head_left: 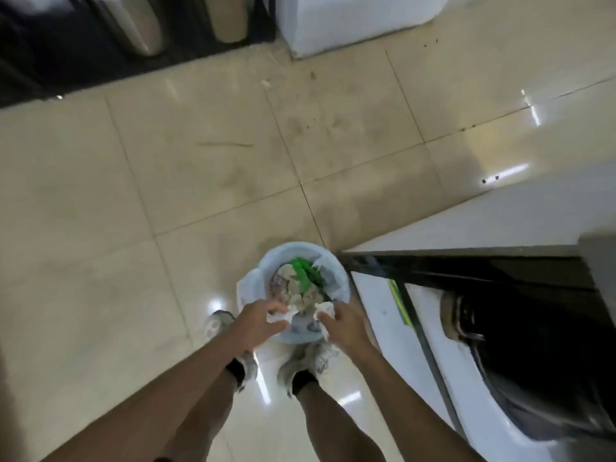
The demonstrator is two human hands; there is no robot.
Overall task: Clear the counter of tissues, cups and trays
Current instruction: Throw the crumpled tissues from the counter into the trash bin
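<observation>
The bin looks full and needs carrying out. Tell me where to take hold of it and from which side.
Grip the bin by its round rim, one hand each side, from above. The far rim is bare, with open floor to its left; a white appliance crowds its right. Both hands, left and right, hold tissues, so drop those first.

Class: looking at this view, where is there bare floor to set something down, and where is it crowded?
Free: the tiled floor ahead of the bin, up to the steel bins and white cabinet. Crowded: the bin mouth, with left hand and right hand holding tissues.
</observation>
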